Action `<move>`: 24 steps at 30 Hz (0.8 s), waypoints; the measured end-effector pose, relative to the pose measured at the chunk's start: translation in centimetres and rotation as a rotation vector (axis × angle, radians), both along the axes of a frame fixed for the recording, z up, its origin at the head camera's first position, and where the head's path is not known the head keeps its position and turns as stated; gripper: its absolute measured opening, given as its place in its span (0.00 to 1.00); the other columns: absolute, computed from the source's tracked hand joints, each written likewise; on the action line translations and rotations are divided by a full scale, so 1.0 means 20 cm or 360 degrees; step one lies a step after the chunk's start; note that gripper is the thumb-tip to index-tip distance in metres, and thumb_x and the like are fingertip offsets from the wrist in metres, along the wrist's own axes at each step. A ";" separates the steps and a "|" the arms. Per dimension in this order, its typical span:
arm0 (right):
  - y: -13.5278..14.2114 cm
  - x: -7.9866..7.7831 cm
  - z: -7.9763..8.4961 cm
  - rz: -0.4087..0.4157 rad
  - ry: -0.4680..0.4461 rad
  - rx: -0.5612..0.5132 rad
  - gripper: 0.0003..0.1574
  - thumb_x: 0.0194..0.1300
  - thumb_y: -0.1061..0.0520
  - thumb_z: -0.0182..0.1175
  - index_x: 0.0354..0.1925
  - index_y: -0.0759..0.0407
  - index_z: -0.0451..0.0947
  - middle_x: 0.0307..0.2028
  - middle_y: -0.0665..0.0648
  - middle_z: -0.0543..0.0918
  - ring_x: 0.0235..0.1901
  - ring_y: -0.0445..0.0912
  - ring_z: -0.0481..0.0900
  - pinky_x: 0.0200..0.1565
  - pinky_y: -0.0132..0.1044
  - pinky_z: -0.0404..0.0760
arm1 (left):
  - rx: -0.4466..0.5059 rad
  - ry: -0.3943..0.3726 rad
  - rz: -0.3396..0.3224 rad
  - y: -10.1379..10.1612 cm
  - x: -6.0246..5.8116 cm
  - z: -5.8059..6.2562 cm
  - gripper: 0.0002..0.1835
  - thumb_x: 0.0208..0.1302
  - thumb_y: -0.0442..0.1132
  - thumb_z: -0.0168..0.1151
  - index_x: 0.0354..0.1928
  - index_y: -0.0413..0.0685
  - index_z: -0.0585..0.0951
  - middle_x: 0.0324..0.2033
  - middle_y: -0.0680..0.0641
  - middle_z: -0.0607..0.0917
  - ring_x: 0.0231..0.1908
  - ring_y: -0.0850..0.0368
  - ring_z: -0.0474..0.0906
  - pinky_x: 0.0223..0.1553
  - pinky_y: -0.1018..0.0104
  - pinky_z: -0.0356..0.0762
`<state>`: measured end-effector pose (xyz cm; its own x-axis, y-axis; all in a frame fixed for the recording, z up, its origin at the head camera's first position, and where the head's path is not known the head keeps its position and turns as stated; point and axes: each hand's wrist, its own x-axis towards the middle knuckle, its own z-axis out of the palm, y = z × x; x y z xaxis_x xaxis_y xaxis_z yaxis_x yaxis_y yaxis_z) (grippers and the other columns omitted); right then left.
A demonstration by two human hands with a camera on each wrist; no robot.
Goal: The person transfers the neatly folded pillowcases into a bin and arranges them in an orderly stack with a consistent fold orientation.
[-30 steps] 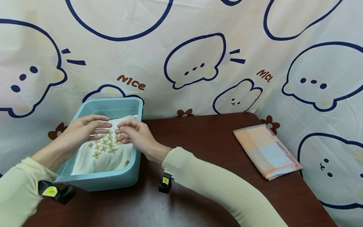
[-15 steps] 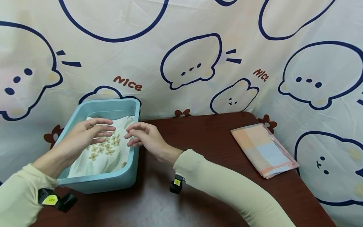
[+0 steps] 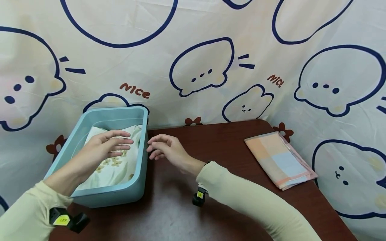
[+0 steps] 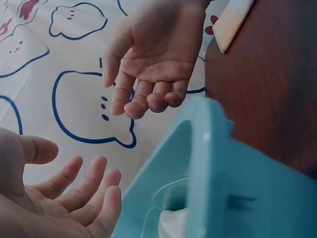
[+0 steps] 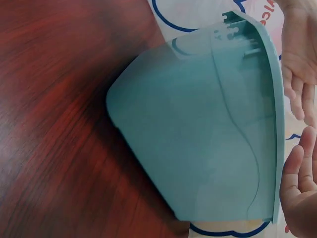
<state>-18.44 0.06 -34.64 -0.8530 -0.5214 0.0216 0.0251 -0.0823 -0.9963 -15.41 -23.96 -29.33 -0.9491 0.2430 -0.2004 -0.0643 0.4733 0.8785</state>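
Note:
A light-blue plastic bin (image 3: 110,193) stands at the left of the table, with a white cloth (image 3: 129,167) printed with tan flowers lying inside. Above the bin hovers my left hand (image 3: 104,147), its fingers loosely extended to the right and holding nothing; it hides part of the cloth. My right hand (image 3: 169,150) is just past the bin's right rim, over the table, fingers relaxed and empty. In the left wrist view both palms show, with the bin's rim (image 4: 200,148) below them. The right wrist view shows the bin's outer side wall (image 5: 193,134).
A folded checked cloth (image 3: 280,159) in orange, blue and beige lies near the table's right edge. The dark brown table (image 3: 193,207) meets a hanging white sheet (image 3: 205,20) with blue cartoon outlines at the back and right.
My right hand has moved right, from over the cloth to beyond the bin's rim. The left hand has shifted somewhat right above the bin. The bin and both cloths stay put.

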 end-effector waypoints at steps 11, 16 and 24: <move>0.16 0.00 -0.07 -0.0032 0.0061 0.0048 0.15 0.77 0.58 0.52 0.55 0.66 0.76 0.39 0.54 0.86 0.32 0.39 0.84 0.46 0.42 0.85 | 0.0048 0.0044 0.0018 0.05 0.06 -0.02 0.27 0.81 0.53 0.42 0.71 0.44 0.68 0.65 0.35 0.77 0.50 0.71 0.83 0.49 0.77 0.80; 0.25 0.01 -0.11 -0.0045 0.0048 0.0086 0.16 0.79 0.57 0.50 0.55 0.65 0.76 0.41 0.58 0.85 0.33 0.39 0.84 0.47 0.43 0.85 | 0.0153 0.0059 -0.0017 0.08 0.09 -0.02 0.27 0.82 0.52 0.40 0.71 0.42 0.67 0.66 0.35 0.76 0.52 0.69 0.83 0.51 0.77 0.79; 0.35 0.03 -0.14 -0.0075 0.0009 0.0149 0.15 0.78 0.56 0.51 0.54 0.63 0.77 0.41 0.58 0.86 0.34 0.40 0.85 0.44 0.37 0.84 | 0.0158 0.0111 0.0001 0.14 0.10 -0.03 0.25 0.82 0.48 0.43 0.70 0.39 0.68 0.62 0.38 0.81 0.51 0.69 0.83 0.51 0.77 0.79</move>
<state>-17.88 7.14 -37.51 -0.8767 -0.4805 -0.0204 0.0175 0.0105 -0.9998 -13.34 -21.17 -29.85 -0.9601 0.2578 -0.1085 -0.0014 0.3836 0.9235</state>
